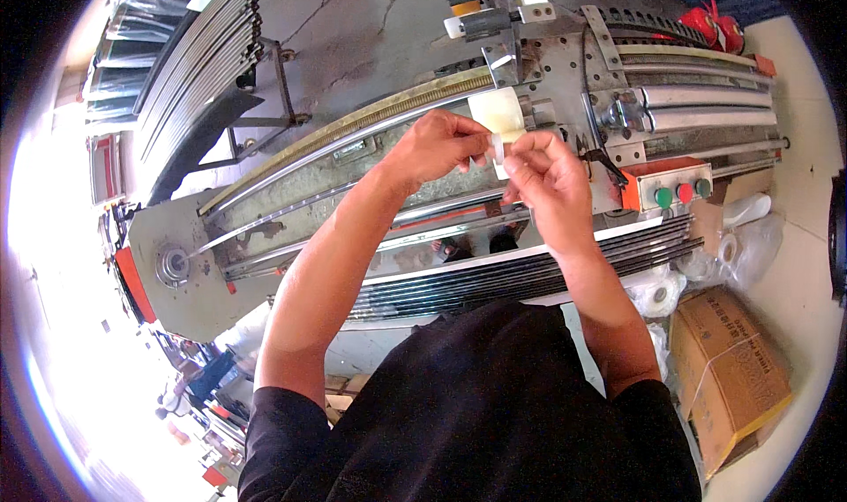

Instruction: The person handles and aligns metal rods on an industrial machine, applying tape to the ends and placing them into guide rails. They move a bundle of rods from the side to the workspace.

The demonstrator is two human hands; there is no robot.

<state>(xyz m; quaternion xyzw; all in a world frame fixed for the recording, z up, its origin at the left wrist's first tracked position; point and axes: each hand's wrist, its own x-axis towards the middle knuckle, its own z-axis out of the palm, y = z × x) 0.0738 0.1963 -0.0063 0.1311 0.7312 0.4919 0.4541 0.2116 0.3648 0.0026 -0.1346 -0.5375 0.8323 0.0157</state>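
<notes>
My left hand reaches over the machine's middle, thumb and fingertips pinched at the edge of a small whitish strip-like piece. Close against it on the right is my right hand, its fingers curled in and its thumb bent toward the same piece. Whatever lies between the right fingertips is too small to make out. Just beyond both hands, a cream-coloured roll sits on the machine's carriage. The fingertips partly hide the roll's near side.
A long machine bed with metal rails runs across the view. At its right stands a control box with green and red buttons. Dark rods lie along the near side. A cardboard box and a black-rod rack flank the machine.
</notes>
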